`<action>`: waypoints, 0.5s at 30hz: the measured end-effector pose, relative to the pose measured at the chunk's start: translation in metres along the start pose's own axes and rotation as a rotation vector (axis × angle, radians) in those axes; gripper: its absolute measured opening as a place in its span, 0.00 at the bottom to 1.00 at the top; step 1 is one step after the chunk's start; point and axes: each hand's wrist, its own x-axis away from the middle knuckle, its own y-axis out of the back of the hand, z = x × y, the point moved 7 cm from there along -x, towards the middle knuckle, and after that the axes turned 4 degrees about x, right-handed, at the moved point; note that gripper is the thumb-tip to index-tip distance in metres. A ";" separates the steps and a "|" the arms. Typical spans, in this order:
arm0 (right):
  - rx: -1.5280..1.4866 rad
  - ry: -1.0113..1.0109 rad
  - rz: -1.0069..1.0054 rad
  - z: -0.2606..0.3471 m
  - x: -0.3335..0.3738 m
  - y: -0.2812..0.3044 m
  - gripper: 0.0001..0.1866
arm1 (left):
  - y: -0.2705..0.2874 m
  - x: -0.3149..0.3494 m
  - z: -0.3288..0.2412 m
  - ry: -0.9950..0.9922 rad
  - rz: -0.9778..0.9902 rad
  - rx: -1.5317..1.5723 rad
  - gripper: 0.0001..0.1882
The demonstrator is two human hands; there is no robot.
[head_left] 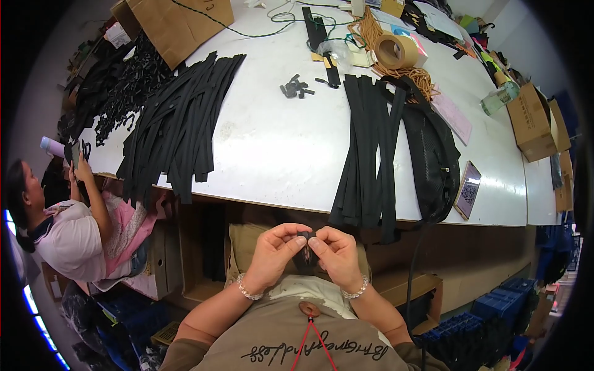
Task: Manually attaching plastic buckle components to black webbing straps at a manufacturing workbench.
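Observation:
Close in front of my body, past the table's near edge, my left hand (275, 250) and my right hand (338, 252) meet. Both pinch a small black piece (306, 235) between thumb and fingers. Its exact kind is too small and too covered by the fingertips to make out. Just beyond my right hand, a bundle of long black straps (365, 154) lies with its ends hanging over the table edge. A larger fanned pile of black straps (179, 117) lies to the left. Several short black pieces (297, 86) sit loose in the middle of the white table (272, 142).
A black mesh bag (431, 161) and a phone (468, 190) lie at the right, near a tape roll (396, 51) and a cardboard box (537, 120). A brown paper bag (179, 28) stands far left. Another person (74, 229) sits at the left, holding a phone. A black cord (413, 278) hangs at my right.

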 end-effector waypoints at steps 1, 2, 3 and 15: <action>0.001 0.001 0.000 -0.001 -0.001 0.001 0.06 | 0.001 0.000 0.003 -0.001 0.001 0.001 0.11; 0.034 0.048 0.020 0.000 -0.003 0.002 0.06 | 0.002 -0.001 0.010 0.055 -0.009 0.054 0.10; 0.067 0.096 0.040 0.000 -0.005 0.002 0.07 | 0.002 -0.001 0.015 0.110 -0.020 0.107 0.10; 0.205 0.349 0.103 0.016 -0.014 -0.008 0.10 | 0.002 -0.011 0.004 0.075 -0.039 0.365 0.10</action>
